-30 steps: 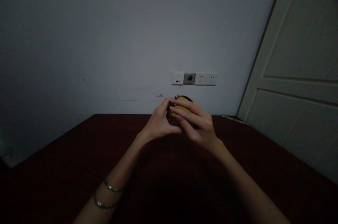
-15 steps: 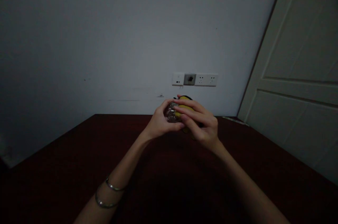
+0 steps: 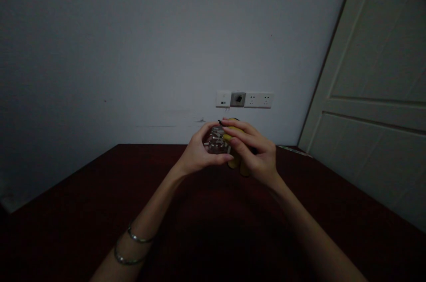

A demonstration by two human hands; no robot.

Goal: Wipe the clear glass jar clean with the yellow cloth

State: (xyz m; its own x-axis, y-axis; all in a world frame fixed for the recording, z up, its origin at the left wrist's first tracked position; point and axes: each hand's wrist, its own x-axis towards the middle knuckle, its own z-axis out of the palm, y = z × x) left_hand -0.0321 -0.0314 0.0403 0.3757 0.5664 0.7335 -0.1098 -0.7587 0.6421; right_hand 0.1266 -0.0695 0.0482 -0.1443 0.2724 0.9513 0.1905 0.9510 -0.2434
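Close together above the far part of the table, both my hands are raised. Fingers and thumb of my left hand (image 3: 199, 151) wrap round a small clear, shiny vessel (image 3: 217, 141), glass or plastic. Its exact kind is hard to make out in the dim light. A yellow, soft-looking cloth with dark edging (image 3: 234, 162) is in my right hand (image 3: 258, 151), the fingers closed over it. The cloth touches the vessel's right side, and folds of it hang below my right fingers. My right hand partly hides both things.
The dark red table (image 3: 109, 184) reaches back to a pale wall (image 3: 149, 51). Wall sockets and a switch (image 3: 244, 99) sit above its far edge. A panelled door (image 3: 376, 95) stands at the right. A thin flat strip (image 3: 294, 151) lies at the table's far right corner.
More of the clear vessel shows now, as my right fingers and the yellow cloth have shifted slightly on it. More of the cloth hangs visibly below my right hand.
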